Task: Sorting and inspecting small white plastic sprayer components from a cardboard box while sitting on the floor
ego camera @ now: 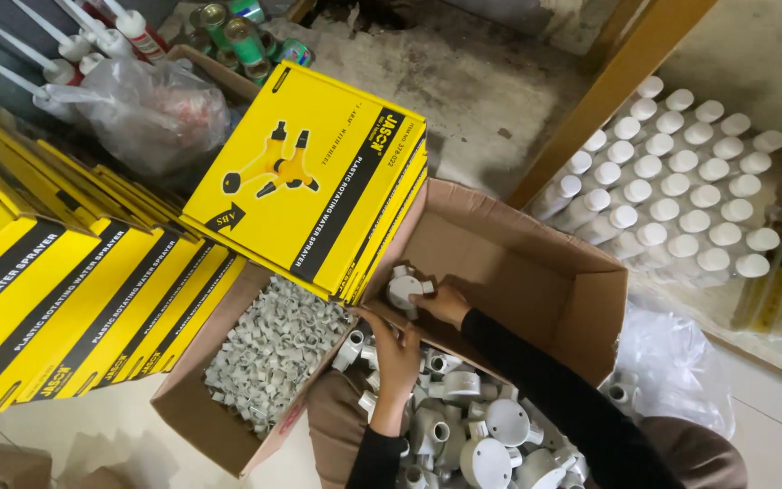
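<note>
Where yellow boxes (305,172) overhang, right hand (445,303) gripping half-hidden junction box (405,290); left hand (397,353) grip unclear

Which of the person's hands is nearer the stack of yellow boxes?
Left. The left hand lies just below the yellow boxes; the right hand sits further right, holding a grey round fitting.

Grey round plastic junction box (404,289), short pipe stubs around its rim, round face tilted up toward the camera. Held at the back of the open cardboard carton (536,272), at 12 o'clock from the pile of identical grey fittings (472,426) lying jumbled in that carton.
</note>
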